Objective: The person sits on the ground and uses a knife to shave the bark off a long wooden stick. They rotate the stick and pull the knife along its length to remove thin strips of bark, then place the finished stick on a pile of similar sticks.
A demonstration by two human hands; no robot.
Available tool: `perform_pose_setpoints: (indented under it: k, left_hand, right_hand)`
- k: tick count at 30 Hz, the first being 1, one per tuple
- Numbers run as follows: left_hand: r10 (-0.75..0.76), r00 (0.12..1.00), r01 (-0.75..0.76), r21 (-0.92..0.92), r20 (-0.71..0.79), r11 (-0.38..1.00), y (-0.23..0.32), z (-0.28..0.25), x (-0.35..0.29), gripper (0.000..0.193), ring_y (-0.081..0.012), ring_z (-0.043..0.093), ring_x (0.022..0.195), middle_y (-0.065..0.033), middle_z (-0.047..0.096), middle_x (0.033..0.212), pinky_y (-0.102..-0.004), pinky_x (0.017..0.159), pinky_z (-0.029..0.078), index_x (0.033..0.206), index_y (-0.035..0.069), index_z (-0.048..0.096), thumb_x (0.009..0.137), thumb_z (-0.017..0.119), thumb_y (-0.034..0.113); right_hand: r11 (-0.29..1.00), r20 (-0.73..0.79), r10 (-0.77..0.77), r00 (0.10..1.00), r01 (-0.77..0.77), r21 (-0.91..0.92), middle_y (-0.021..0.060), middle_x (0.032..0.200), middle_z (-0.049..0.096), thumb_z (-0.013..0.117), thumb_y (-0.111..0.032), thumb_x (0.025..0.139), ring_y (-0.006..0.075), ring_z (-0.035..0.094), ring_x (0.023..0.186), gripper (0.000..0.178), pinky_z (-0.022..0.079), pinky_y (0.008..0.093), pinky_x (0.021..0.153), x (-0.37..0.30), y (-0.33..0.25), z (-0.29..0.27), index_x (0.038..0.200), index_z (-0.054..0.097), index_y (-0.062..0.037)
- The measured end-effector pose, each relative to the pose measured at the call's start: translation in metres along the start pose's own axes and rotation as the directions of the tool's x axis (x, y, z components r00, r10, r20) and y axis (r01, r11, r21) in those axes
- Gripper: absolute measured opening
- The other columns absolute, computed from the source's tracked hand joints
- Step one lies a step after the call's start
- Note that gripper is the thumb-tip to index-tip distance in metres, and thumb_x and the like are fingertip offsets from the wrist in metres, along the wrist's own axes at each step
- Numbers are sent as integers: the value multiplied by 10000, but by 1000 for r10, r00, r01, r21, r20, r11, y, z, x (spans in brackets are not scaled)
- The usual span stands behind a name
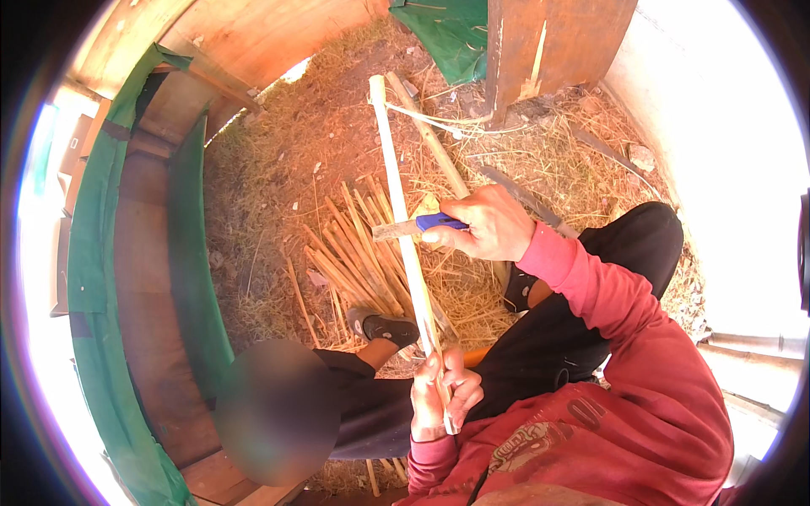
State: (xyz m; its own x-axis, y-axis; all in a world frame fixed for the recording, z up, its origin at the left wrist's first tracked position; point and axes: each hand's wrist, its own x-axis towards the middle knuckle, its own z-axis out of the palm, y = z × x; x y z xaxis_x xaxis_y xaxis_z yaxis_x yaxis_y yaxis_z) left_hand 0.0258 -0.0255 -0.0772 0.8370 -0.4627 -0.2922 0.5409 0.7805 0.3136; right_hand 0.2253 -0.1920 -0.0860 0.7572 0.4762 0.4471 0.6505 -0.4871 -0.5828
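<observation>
My left hand (pixel 443 392) is closed round the near end of a long pale wooden stick (pixel 389 156), which slants up and away in front of me. My right hand (pixel 494 226) grips a knife (pixel 440 221) by its blue handle. Its short, wide, stained blade lies across the stick at about mid-length and appears to touch it. A yellowish scrap (pixel 426 206) shows just beyond the handle. Near the stick's far end a thin pale strip (pixel 430 120) trails to the right.
Split sticks (pixel 359 253) lie in a pile between my feet on straw-strewn ground. Beyond them rest a pole (pixel 434 152) and a long flat dark piece (pixel 527 198). Green sheeting (pixel 190 253) and boards stand left; a wooden panel (pixel 557 51) stands at the back. A blurred round patch (pixel 278 411) hides the lower left.
</observation>
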Motion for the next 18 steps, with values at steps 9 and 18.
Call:
perform_pose_setpoints:
  k: [9,18]
  left_hand:
    - [38,976,-16,101,-217,995,0,9,-2,468,-100,270,288,35,280,449,-240,315,212,669,131,359,947,494,483]
    - [91,987,-100,-62,-131,993,-6,1,-8,459,-114,289,280,-7,327,445,-227,294,279,680,103,368,996,405,434]
  right_hand:
    - [988,-62,-82,995,73,-135,113,438,482,601,-557,852,310,528,401,508,405,436,419,3,8,6,642,638,-97]
    - [896,-357,444,822,-419,149,151,520,449,495,-422,967,272,379,481,501,372,339,497,20,42,-42,677,571,-21]
